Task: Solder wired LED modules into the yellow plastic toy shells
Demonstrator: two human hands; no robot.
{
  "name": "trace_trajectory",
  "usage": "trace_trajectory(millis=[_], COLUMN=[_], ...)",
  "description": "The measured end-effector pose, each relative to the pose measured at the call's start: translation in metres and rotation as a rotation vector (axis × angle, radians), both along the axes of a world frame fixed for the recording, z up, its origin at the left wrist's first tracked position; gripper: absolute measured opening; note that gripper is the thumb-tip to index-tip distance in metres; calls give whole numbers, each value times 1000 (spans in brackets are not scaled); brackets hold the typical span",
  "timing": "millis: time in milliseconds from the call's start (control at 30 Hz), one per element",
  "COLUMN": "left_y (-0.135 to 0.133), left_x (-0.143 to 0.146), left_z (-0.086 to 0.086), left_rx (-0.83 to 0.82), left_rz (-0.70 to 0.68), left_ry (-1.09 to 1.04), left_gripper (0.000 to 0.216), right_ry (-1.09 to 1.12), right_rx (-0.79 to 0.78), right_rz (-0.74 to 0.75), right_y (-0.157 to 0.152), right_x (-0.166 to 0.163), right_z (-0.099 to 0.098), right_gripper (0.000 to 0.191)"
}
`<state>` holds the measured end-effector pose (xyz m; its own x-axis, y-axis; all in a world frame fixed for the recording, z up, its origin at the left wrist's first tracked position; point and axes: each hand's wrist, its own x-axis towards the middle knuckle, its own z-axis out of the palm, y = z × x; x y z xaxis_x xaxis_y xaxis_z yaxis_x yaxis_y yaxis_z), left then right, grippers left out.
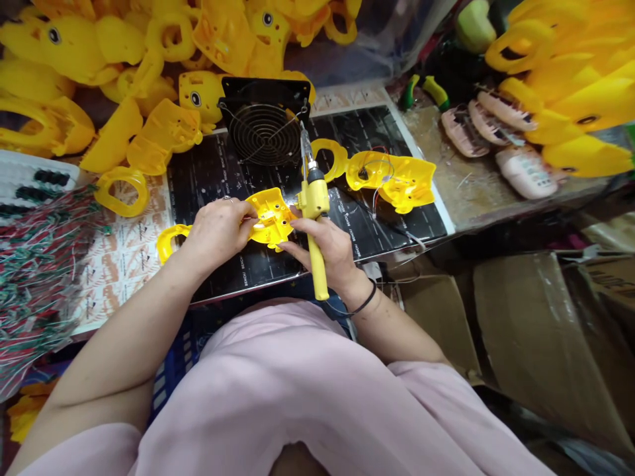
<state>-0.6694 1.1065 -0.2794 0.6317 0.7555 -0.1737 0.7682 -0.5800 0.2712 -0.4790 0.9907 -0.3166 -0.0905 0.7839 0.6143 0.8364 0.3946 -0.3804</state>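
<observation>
My left hand [221,228] is closed, its thumb and fingers pinching the left side of a yellow plastic toy shell [272,231]. The shell's hollow inside, with screw posts, faces up. In my right hand [330,248] is a yellow soldering gun [316,198], its metal tip pointing away from me and raised above the mat. Fingers of that hand also reach the shell's right edge. Partly behind my left hand lies a yellow ring-shaped part [171,241]. Another yellow shell [391,175] with thin wires rests to the right.
A black fan [265,125] stands at the back of the black mat [218,274]. Yellow duck-like shells [74,49] are heaped behind it. Red and green wires [40,277] lie at left. Pink shells [526,172] and green-yellow cutters [436,92] sit at right, above cardboard boxes [530,330].
</observation>
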Motion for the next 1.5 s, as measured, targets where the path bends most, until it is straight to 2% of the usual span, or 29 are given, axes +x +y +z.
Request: trace_trajectory(millis=[100,167,267,333,400,467,567,767,900,1133,1367,1500], left_y=[-3,-5,-7,-9,-10,-11,-13,-14,-13,-13,-13,-13], left_x=[2,3,2,2,3,4,6,8,7,7,8,8], left_z=[-2,-4,-6,-7,-7,-7,-6,-3,-6,-4,-2,-1], left_rx=[24,29,47,60,69,73,70,53,90,62,42,42], left_rz=[13,20,26,27,29,34,38,34,23,17,37,39], left_ry=[34,31,-6,-24,-19,-9,2,32,1,32,53,38], left_gripper=[33,32,30,29,29,29,30,33,33,33,32,30], right_ry=[4,-17,-53,-70,-106,-163,-236,-251,-269,-179,-127,-110], right_rx=[95,147,189,190,147,100,39,36,36,98,179,146], right_rz=[29,77,73,-4,-36,36,149,179,183,42,-33,-72], right_y=[-3,-8,-16,-20,-20,-19,-17,-10,-10,-21,-18,-20], right_x=[4,10,20,25,27,26,23,20,20,28,28,29], right_z=[15,30,54,67,75,79,79,71,73,78,65,60], right_gripper=[15,16,47,56,45,31,22,26,26,44,40,42])
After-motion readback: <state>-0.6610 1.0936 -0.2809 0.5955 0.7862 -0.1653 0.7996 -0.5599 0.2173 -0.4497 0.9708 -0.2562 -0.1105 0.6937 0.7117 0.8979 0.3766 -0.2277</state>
